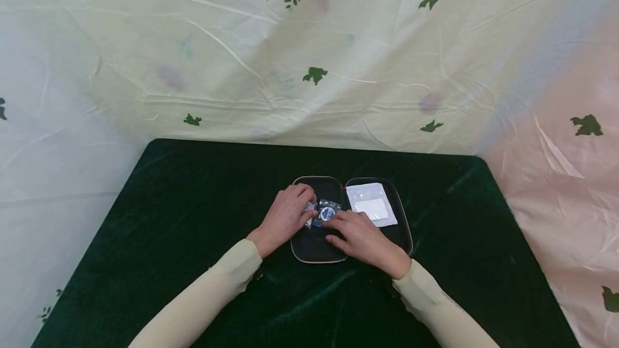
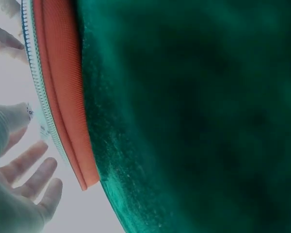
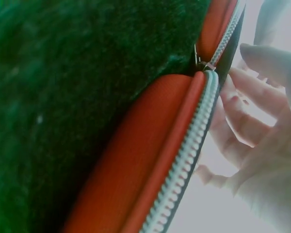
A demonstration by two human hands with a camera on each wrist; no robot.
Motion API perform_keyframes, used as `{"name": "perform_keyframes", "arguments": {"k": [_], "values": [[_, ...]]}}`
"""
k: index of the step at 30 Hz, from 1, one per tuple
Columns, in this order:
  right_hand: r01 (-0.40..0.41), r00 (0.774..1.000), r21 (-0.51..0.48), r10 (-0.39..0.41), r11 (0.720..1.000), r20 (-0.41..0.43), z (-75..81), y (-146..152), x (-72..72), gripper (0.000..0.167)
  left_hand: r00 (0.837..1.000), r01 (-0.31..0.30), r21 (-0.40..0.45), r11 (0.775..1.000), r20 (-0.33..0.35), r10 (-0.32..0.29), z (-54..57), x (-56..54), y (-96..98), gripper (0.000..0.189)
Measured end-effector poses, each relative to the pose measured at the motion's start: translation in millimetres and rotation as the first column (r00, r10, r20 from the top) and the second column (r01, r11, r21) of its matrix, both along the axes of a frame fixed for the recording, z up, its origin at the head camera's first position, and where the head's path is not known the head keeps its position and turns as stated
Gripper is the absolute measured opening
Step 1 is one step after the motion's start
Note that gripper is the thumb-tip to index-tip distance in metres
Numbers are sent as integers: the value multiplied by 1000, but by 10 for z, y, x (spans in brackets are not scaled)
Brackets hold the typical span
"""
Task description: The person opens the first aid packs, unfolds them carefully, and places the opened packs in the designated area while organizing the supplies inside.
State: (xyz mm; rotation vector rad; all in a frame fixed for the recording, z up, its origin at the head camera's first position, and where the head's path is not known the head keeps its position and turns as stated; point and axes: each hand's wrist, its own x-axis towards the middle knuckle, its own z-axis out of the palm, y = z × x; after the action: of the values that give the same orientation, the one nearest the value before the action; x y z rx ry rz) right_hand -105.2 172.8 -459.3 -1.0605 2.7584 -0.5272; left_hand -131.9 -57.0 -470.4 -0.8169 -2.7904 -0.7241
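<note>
An unzipped case lies spread flat, its inside black; its outside looks orange-red in the wrist views. Over its left half, my left hand pinches a small clear plastic packet between thumb and fingers. Right beside that is another clear packet with a round, silvery-rimmed thing inside. The fingertips of my right hand touch this second packet's lower right edge, the thumb held apart. In the right wrist view the fingers are loosely bent past the zipper.
A flat white packet lies in the case's right half. Dark green velvety cloth covers the table under the case. Pale hanging fabric with green leaf shapes stands behind the table and at both sides.
</note>
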Motion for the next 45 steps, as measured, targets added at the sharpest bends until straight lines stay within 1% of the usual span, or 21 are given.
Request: {"name": "perform_keyframes", "arguments": {"k": [2, 4, 6, 8, 12, 15, 18, 24, 28, 31, 34, 37, 39, 42, 45], "values": [[-3, 1000, 9, 3, 1000, -10, 2, -7, 5, 33, 1000, 24, -12, 1000, 6, -24, 5, 3, -3, 14], [-11, 1000, 15, 11, 1000, -23, 1, -12, 11, 32, 999, 46, -22, 999, 25, -45, 8, 9, -12, 12], [-14, 1000, 14, 15, 1000, -23, 3, -14, 16, 31, 996, 62, -33, 998, 60, -60, 15, 16, -30, 20], [-15, 1000, 8, 15, 1000, -19, 6, -14, 22, 30, 992, 76, -43, 996, 102, -72, 22, 25, -55, 32], [-6, 1000, -8, 6, 1000, -5, 12, -11, 29, 26, 977, 125, -72, 989, 181, -111, 39, 38, -117, 48], [5, 1000, -20, -5, 1000, 3, 15, -14, 34, 23, 964, 172, -86, 981, 220, -150, 49, 48, -157, 55], [17, 1000, -31, -17, 999, 12, 12, -25, 35, 20, 952, 196, -83, 977, 254, -169, 58, 60, -186, 59], [30, 1000, -58, -30, 998, -3, -16, -62, 29, 15, 925, 181, -6, 984, 340, -168, 56, 74, -214, 66], [32, 999, -82, -35, 996, -28, -38, -79, 19, 11, 907, 172, 42, 984, 384, -175, 36, 78, -214, 62], [27, 999, -129, -31, 991, -31, -38, -78, 17, 9, 889, 150, 84, 985, 425, -171, 9, 75, -203, 57], [30, 999, -180, -34, 983, -24, -36, -74, 16, 9, 871, 133, 110, 985, 460, -169, -3, 69, -201, 56], [39, 999, -209, -43, 977, -16, -45, -72, 13, 9, 854, 141, 123, 982, 487, -183, -1, 56, -220, 59], [46, 999, -221, -49, 974, -9, -47, -74, 11, 9, 846, 164, 94, 982, 499, -189, 12, 61, -246, 66], [56, 998, -226, -58, 972, -2, -50, -74, 12, 10, 844, 230, 12, 973, 496, -205, 21, 85, -290, 80], [67, 998, -221, -69, 973, -1, -52, -80, 10, 10, 857, 294, -84, 952, 465, -223, 22, 126, -323, 100]]}}
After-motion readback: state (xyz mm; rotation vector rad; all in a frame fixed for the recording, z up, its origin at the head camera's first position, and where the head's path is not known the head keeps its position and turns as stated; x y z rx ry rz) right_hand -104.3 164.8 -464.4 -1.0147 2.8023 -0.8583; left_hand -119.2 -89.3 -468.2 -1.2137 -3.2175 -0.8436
